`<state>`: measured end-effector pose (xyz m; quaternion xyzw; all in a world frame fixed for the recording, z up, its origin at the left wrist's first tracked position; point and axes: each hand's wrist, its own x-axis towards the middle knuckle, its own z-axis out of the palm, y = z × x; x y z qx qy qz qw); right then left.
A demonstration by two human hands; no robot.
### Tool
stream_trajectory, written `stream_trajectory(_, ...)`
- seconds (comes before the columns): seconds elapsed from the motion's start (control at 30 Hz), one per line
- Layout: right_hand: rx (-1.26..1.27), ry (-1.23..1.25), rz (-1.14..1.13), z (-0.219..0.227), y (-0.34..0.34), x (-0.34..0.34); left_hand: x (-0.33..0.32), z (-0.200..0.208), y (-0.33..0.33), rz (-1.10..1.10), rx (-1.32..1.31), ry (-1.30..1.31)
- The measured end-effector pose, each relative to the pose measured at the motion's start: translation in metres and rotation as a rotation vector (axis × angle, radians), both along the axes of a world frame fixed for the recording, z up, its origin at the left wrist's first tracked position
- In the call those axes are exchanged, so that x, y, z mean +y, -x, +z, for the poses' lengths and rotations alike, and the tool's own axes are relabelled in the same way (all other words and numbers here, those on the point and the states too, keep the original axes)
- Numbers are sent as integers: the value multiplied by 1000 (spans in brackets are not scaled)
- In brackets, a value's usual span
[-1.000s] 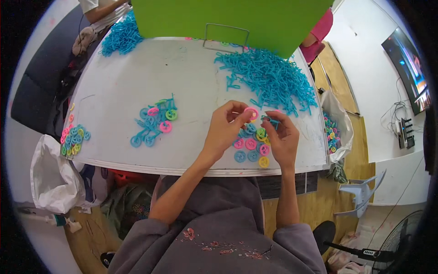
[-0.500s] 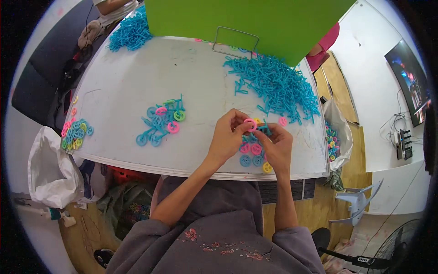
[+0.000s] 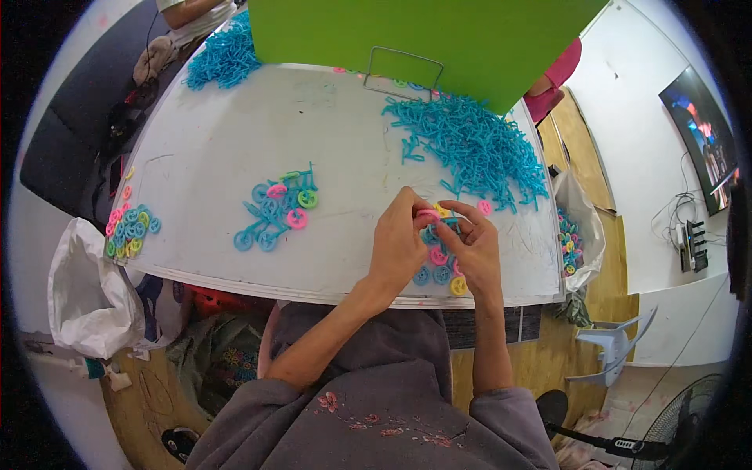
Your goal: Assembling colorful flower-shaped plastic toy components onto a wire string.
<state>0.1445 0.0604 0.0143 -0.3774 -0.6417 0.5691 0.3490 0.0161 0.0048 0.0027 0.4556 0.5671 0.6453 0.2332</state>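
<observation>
Over the table's near right part, my left hand [image 3: 398, 244] pinches a small pink plastic wheel [image 3: 428, 214], tilted nearly edge-on. My right hand [image 3: 478, 249] is closed right beside it, gripping a thin blue plastic piece [image 3: 452, 222] that points at the wheel; my fingers cover most of it. Whether the two parts touch, I cannot tell. Below my hands lies a loose group of blue, pink and yellow wheels, a blue wheel [image 3: 421, 274] and a yellow wheel [image 3: 458, 286] among them. A single pink wheel [image 3: 485, 207] rests just beyond my right hand.
A big heap of blue plastic pieces [image 3: 478, 145] covers the far right, by a green panel [image 3: 423, 39] with a wire frame [image 3: 403, 69]. Wheeled blue pieces [image 3: 274, 210] lie left of centre; more wheels [image 3: 129, 229] sit at the left edge. White sacks [image 3: 86, 313] flank the table.
The pink wheel has turned from facing upward to nearly edge-on. Both hands have shifted only slightly, and my right fingers have curled around the blue piece.
</observation>
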Motion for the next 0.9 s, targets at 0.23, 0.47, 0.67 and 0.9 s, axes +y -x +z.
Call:
stream_trajectory(0.23,-39,-169,-57,-5,3,-5,-4,9,13,-100,-168,72)
stream_trajectory(0.47,-202,-367,-128,3,16,-15,-7,-1,17,-105,-297,-1)
stream_trajectory(0.67,-134,-304,-137,-3,19,-14,-6,-3,18,5,-1,7)
stream_trajectory(0.9,-176,-258,-139,-7,23,-15,-10,0,16,110,253,42)
